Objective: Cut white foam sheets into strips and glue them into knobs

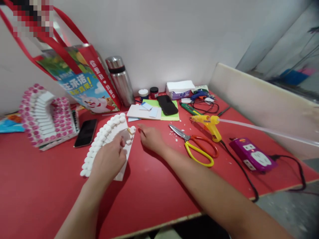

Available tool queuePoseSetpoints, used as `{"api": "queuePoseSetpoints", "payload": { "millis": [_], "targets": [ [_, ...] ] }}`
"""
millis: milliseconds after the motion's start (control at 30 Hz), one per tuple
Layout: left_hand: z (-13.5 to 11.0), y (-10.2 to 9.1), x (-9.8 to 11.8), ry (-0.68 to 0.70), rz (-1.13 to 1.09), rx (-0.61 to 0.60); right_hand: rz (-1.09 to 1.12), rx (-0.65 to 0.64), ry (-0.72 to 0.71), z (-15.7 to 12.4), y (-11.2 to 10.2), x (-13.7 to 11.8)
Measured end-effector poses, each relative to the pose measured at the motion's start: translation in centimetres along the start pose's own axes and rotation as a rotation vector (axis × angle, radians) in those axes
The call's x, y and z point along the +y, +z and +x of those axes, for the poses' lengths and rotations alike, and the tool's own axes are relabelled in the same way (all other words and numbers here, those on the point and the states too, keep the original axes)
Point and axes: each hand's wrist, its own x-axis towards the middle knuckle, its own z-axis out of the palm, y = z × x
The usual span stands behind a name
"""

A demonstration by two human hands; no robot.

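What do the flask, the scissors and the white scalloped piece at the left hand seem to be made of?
Flask: shiny metal, likely steel, from its bright silvery reflections.
Scissors: shiny metal blades; red and yellow handles probably smooth plastic, from their even colour.
White scalloped piece: matte, without clear highlights; foam or card, perhaps.

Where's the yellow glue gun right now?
The yellow glue gun lies right of centre in the head view, just beyond the scissors and left of the purple power strip.
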Motion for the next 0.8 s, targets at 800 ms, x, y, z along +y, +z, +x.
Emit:
{"api": "queuePoseSetpoints", "payload": {
  "millis": [800],
  "targets": [
    [-7.7,6.4,-11.9,-0.213,-0.604,0.395,-0.286,-0.27,-0.096,-4.0,-1.4,-3.4]
  ]
}}
